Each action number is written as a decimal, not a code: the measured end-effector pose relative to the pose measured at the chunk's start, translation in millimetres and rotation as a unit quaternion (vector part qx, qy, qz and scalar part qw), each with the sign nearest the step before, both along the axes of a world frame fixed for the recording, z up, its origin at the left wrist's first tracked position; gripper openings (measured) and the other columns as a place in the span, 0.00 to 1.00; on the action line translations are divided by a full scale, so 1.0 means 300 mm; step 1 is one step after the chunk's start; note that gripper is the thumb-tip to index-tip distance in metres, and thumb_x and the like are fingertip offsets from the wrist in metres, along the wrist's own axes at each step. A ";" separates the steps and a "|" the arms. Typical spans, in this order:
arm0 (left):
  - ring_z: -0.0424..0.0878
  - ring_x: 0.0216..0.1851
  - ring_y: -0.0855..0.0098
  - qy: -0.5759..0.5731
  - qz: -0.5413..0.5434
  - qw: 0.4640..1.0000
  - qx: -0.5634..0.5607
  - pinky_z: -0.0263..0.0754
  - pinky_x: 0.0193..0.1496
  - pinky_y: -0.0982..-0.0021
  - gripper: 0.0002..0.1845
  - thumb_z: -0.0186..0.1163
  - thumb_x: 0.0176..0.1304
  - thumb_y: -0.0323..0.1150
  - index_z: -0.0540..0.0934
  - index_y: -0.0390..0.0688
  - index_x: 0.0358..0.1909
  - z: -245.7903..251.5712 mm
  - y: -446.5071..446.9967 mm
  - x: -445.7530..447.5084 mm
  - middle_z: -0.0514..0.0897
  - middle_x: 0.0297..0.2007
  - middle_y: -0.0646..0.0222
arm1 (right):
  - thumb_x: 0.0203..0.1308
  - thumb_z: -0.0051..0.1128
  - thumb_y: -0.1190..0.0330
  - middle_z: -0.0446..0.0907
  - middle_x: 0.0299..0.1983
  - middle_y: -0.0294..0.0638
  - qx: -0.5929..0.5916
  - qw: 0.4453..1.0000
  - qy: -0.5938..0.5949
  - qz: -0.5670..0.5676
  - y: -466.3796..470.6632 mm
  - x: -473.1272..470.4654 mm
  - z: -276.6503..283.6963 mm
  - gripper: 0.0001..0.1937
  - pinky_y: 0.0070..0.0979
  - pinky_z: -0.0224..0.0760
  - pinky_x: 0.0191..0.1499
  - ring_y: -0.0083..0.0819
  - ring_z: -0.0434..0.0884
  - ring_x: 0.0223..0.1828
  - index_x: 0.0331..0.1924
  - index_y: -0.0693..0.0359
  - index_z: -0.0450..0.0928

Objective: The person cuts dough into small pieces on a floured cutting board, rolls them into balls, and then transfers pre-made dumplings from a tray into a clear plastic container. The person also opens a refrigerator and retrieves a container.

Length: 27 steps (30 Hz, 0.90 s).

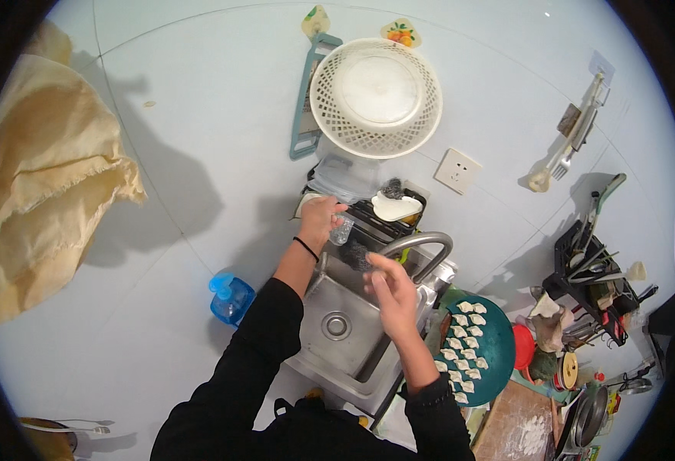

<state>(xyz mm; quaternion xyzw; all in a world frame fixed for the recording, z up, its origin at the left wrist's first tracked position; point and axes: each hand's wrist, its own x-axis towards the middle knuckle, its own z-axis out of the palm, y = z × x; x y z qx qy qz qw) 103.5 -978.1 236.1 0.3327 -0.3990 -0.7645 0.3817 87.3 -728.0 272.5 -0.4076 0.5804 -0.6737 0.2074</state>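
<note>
My left hand [319,219] reaches across the back of a stainless steel sink [343,322]. Its fingers overlap a small clear plastic container [341,230]; whether they grip it is not plain. Over the basin's right side, my right hand [395,294] has its fingers curved and apart, with nothing visible in it. A dark steel wool scrubber [353,254] shows just beyond its fingertips. Close to that hand arches the metal faucet [435,237]. Behind the sink, a black rack [366,214] carries a white dish [396,206] and a second steel wool scrubber [393,188].
A blue pump bottle [232,302] stands left of the sink. To the right are a green tray [496,346] of dumplings and a floured wooden board [513,420]. A white plastic basket [375,98] and a teal-framed grater [303,109] hang on the wall. Cloth [55,190] hangs left.
</note>
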 end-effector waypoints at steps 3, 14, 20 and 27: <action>0.72 0.17 0.78 -0.025 -0.018 0.999 0.012 0.79 0.25 0.73 0.08 0.58 0.63 0.28 0.76 0.34 0.40 0.000 -0.020 0.001 0.87 0.35 0.52 | 0.65 0.52 0.79 0.81 0.51 0.47 -0.001 0.955 0.288 -0.070 -0.158 -0.036 0.004 0.16 0.33 0.73 0.54 0.37 0.80 0.49 0.56 0.63 0.76; 0.70 0.17 0.81 -0.016 -0.029 0.999 -0.038 0.77 0.24 0.71 0.10 0.56 0.71 0.32 0.77 0.36 0.33 -0.011 -0.021 0.001 0.85 0.29 0.63 | 0.51 0.51 0.84 0.81 0.43 0.51 0.106 0.898 0.409 -0.124 -0.493 -0.106 0.000 0.29 0.41 0.69 0.53 0.49 0.74 0.48 0.62 0.63 0.73; 0.72 0.17 0.80 -0.003 -0.031 0.999 -0.033 0.76 0.23 0.73 0.08 0.59 0.67 0.32 0.76 0.37 0.33 -0.021 -0.026 0.005 0.84 0.28 0.63 | 0.52 0.53 0.82 0.82 0.38 0.50 0.111 0.893 0.406 -0.158 -0.526 -0.158 -0.020 0.21 0.43 0.72 0.47 0.50 0.77 0.44 0.52 0.62 0.79; 0.73 0.17 0.80 0.012 -0.060 0.998 0.010 0.77 0.25 0.75 0.05 0.60 0.67 0.30 0.76 0.40 0.35 -0.015 -0.035 0.016 0.84 0.27 0.64 | 0.53 0.56 0.75 0.82 0.33 0.46 0.110 0.796 0.558 -0.208 -0.582 -0.249 0.006 0.07 0.40 0.73 0.41 0.46 0.79 0.39 0.36 0.60 0.81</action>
